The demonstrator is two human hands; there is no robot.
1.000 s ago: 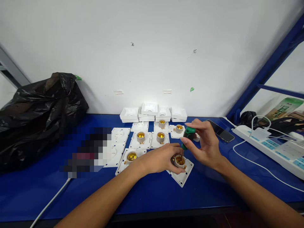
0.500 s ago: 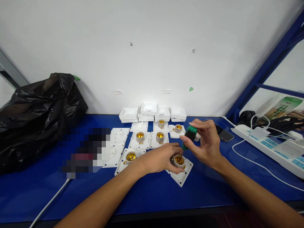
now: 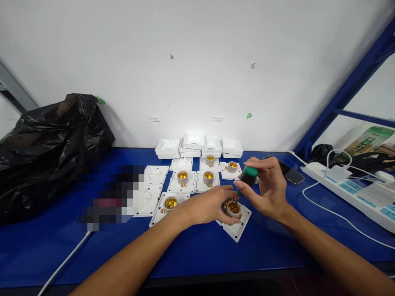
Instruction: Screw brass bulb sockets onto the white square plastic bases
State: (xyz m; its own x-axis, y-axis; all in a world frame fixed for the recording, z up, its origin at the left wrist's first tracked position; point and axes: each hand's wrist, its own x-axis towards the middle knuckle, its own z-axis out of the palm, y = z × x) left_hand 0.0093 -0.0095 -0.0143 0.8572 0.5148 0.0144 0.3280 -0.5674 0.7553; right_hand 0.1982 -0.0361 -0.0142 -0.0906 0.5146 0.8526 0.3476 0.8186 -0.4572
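My left hand [image 3: 207,204] is closed round a lamp socket [image 3: 233,208] with a brass inside, mounted on a white square base plate [image 3: 239,227] that lies on the blue bench. My right hand [image 3: 266,187] pinches the green and black handle of a short screwdriver [image 3: 246,177]. Its shaft points down into the socket's brass cup. Behind lie several more white plates with brass sockets [image 3: 182,178] and, at the wall, white square covers [image 3: 168,148].
A black plastic bag [image 3: 46,152] fills the left of the blue bench [image 3: 197,250]. A phone [image 3: 288,171] lies behind my right hand. A white power strip [image 3: 352,193] with cables sits at the right, and a white cable [image 3: 66,261] runs off the front left.
My right hand's fingers have shifted a little round the screwdriver handle, as in turning it. My left hand and the socket have stayed put.
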